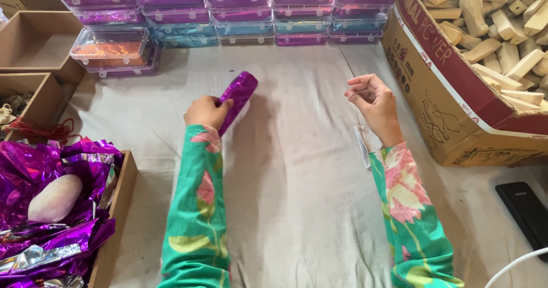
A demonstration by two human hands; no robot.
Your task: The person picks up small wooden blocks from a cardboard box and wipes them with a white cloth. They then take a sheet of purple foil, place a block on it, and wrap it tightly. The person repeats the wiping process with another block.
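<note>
The left hand (206,112) is clamped on the lower end of a purple foil-wrapped block (237,98) that tilts up and away over the cloth-covered bench (297,168), while the right hand (374,102), well apart from it, has its fingertips pinched together, and I cannot tell whether anything is between them. Beyond both hands stand stacked clear plastic boxes (240,14) filled with purple, blue and orange glittery stuff. Right of the right hand a big cardboard carton (451,111) holds plain wooden blocks (496,19), and left of the left hand a wooden tray (117,208) holds crumpled purple foil sheets (34,168) and a pale oval lump (55,198).
</note>
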